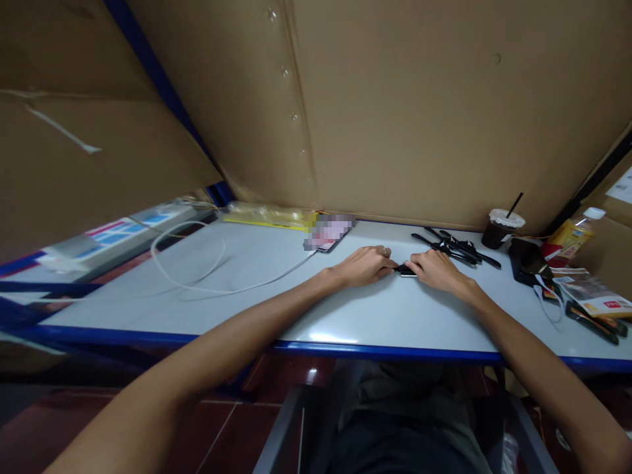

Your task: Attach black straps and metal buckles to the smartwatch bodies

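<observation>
Both of my hands meet over the white tabletop, closed at a small black object [407, 270] with a pale, shiny lower edge. Its kind is hard to make out, since fingers cover much of it. My left hand [369, 264], with a ring on one finger, pinches its left end. The fingers of my right hand [435, 268] are closed over its right end. Just beyond my right hand lies a loose pile of slim black strap-like pieces [457, 247], crossing one another. A phone [336, 232] with a lit screen lies behind my left hand, a white cable [257, 288] plugged into it.
At the back right stand a lidded cup [500, 230] with a black straw and a yellow-labelled bottle [573, 234]. A packet [595, 293] lies over dark items near the right end. Cardboard [419, 118] walls the back. Clear plastic packaging [266, 214] lies along the rear edge.
</observation>
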